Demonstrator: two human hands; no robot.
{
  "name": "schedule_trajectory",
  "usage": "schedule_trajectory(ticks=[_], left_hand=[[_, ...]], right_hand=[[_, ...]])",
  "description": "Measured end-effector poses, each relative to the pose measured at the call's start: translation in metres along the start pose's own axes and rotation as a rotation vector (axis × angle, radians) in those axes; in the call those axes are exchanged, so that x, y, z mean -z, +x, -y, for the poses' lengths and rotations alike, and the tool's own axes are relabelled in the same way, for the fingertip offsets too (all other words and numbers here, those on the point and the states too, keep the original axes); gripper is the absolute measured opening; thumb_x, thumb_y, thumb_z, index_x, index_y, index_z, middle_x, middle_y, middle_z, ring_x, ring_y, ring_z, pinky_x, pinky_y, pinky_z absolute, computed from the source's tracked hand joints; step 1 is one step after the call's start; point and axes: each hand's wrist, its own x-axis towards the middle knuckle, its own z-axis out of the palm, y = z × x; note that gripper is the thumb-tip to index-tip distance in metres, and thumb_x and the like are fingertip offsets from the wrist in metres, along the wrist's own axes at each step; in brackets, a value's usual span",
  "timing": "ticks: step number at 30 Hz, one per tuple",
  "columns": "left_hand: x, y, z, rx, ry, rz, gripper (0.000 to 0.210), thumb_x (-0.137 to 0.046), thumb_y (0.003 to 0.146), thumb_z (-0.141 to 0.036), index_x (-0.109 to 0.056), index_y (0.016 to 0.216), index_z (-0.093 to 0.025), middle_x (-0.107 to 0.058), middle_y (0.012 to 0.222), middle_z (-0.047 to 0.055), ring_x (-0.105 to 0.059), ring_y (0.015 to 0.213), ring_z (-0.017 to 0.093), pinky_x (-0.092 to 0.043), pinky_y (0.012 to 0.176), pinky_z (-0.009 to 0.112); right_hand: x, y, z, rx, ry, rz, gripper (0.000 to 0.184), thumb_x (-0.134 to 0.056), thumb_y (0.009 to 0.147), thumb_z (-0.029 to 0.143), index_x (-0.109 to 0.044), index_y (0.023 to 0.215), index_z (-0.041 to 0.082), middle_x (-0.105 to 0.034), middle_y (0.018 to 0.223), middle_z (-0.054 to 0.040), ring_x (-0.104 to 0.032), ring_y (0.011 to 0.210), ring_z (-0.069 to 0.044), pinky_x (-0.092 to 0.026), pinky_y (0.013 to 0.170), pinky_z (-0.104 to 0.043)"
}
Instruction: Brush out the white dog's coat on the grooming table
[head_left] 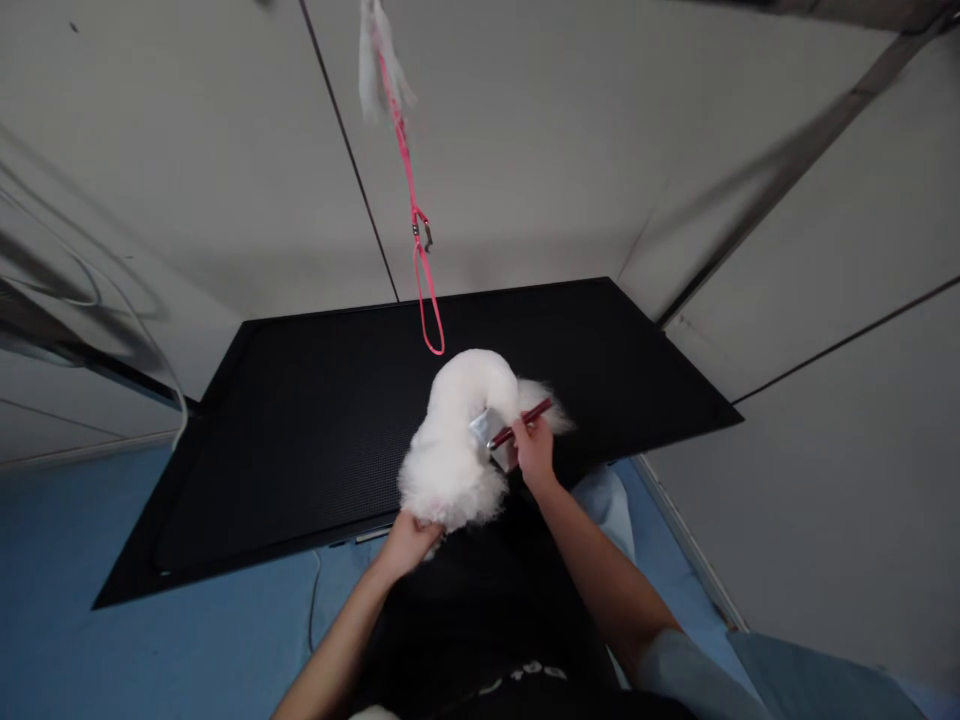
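The white fluffy animal point(469, 390) is at the near edge of the black table point(300, 420), just in front of my body. Its back makes a curve, with the fluffier part toward my left side and another tuft of long fur toward my right.

My right hand point(534, 452) is closed on a dark red tool point(520, 424); the fingers are pressed around it, near its middle. The tool lies slanted — its silvery end points left and a little down, into the hollow of the curved body. Whether this end touches the fur, I cannot tell.

My left hand point(415, 538) is at the lower border of the fluffy part and touches it. The fingers are bent there, but their tips are partly hidden in the fur, so I cannot tell if they pinch or only support.

Beyond the animal hangs a pink lead point(429, 300) with a narrow loop and a small metal clip. I wear a black apron point(480, 620), and a light blue sleeve point(679, 670) covers my right upper arm.
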Motion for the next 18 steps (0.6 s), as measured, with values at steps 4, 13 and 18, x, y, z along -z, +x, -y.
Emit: schedule_trajectory(ticks=[4,13,18], left_hand=[[0.004,0.004,-0.002,0.007,-0.128,0.082,0.041,-0.080,0.054,-0.028,-0.069,0.092,-0.016,-0.074,0.097,0.010,-0.067,0.093,0.028,-0.051,0.092,0.041],[0.000,0.017,-0.003,-0.027,-0.158,0.107,0.052,-0.086,0.050,-0.040,-0.068,0.094,-0.018,-0.072,0.098,0.014,-0.067,0.095,0.033,-0.049,0.095,0.051],[-0.017,0.016,-0.002,-0.162,-0.120,-0.048,0.048,-0.080,0.051,-0.027,-0.064,0.096,-0.021,-0.071,0.095,0.013,-0.067,0.092,0.030,-0.051,0.092,0.047]], right_hand=[[-0.001,0.008,0.001,-0.046,0.024,0.188,0.041,-0.068,0.068,0.050,-0.058,0.092,0.019,-0.048,0.048,0.0090,-0.045,0.041,-0.010,-0.036,0.044,-0.022],[0.000,0.008,0.016,-0.048,0.008,0.331,0.038,-0.071,0.065,0.048,-0.058,0.087,0.019,-0.051,0.050,0.0074,-0.046,0.042,-0.011,-0.034,0.043,-0.022],[-0.003,-0.004,0.024,0.000,-0.033,0.150,0.035,-0.062,0.074,0.050,-0.058,0.092,0.020,-0.049,0.050,0.0072,-0.042,0.040,-0.010,-0.031,0.040,-0.022]])
